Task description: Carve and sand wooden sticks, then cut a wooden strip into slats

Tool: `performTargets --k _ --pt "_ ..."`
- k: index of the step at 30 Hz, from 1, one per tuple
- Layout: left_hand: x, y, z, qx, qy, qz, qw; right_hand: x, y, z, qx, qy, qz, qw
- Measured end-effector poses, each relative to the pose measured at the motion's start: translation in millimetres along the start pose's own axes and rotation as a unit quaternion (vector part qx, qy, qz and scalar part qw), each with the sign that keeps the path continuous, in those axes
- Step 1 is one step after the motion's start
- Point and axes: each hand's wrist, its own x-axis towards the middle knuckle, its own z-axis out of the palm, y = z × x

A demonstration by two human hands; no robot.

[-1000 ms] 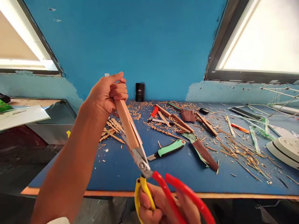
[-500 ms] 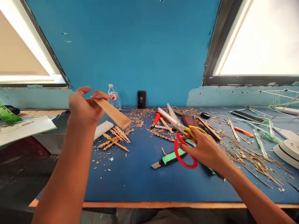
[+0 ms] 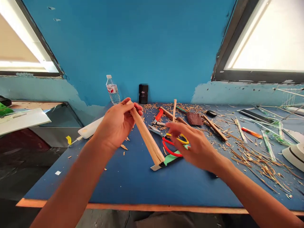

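My left hand [image 3: 120, 122] is closed on one end of a flat wooden strip [image 3: 148, 136], which slants down to the right over the table. The strip's lower end overlaps the blade of a green-and-black utility knife [image 3: 172, 157]. A thin wooden stick [image 3: 174, 110] stands up from the fingers of my right hand [image 3: 193, 144], which appear pinched on it; the exact grip is partly hidden. Scissors with red and yellow handles [image 3: 167, 139] lie on the table just left of my right hand, partly covered by it.
The blue table [image 3: 133, 190] carries wood shavings and offcuts [image 3: 263, 164] at the right. A water bottle [image 3: 112, 91] and a black phone [image 3: 143, 94] stand by the wall. A red-handled cutter [image 3: 158, 115], a brown piece [image 3: 194, 118] and an orange cutter [image 3: 251, 132] lie farther back.
The scissors have left my right hand and now lie on the table. A thin wooden stick is now at its fingers. My left hand has moved right and down with the wooden strip.
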Motion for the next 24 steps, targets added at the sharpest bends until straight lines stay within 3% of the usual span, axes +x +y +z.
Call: performTargets --k 1,3,4,6,9,12,13,14,15,17,20,24 --pt "-1 -4 1.7 0.014 -0.005 -0.005 1.000 -4 -12 -6 0.018 -0.007 -0.105 0.994" --pt "1 -15 4.5 0.041 -0.014 -0.018 0.999 -10 -30 -15 -0.003 0.024 -0.241 0.970" --pt "2 -21 5.0 0.055 -0.018 -0.026 0.998 -12 -35 -17 -0.014 0.045 -0.289 0.956" --pt "3 -33 2.8 0.090 -0.026 -0.041 0.995 -11 -42 -20 -0.023 0.089 -0.321 0.943" --pt "-8 -49 -10.4 0.160 -0.031 -0.004 0.987 -8 -44 -22 0.026 0.119 -0.276 0.953" --pt "-34 -49 -31.4 0.226 -0.064 0.123 0.964 -6 -48 -24 0.101 0.125 -0.201 0.966" --pt "-45 -45 -38.4 0.261 -0.114 0.163 0.945 -7 -51 -25 0.122 0.116 -0.176 0.970" --pt "-56 -41 -44.6 0.357 -0.200 0.201 0.890 -8 -53 -25 0.143 0.101 -0.150 0.973" --pt "-66 -36 -49.8 0.402 -0.226 0.208 0.863 -9 -56 -25 0.166 0.084 -0.124 0.975" --pt "-84 -29 -56.1 0.466 -0.250 0.185 0.828 -14 -64 -25 0.210 0.049 -0.075 0.974" --pt "-106 -32 -58.6 0.458 -0.246 0.083 0.850 -24 -77 -27 0.243 0.012 -0.019 0.970" --pt "-146 -66 -69.9 0.382 -0.219 -0.061 0.896 -43 -90 -32 0.221 -0.094 -0.005 0.971"
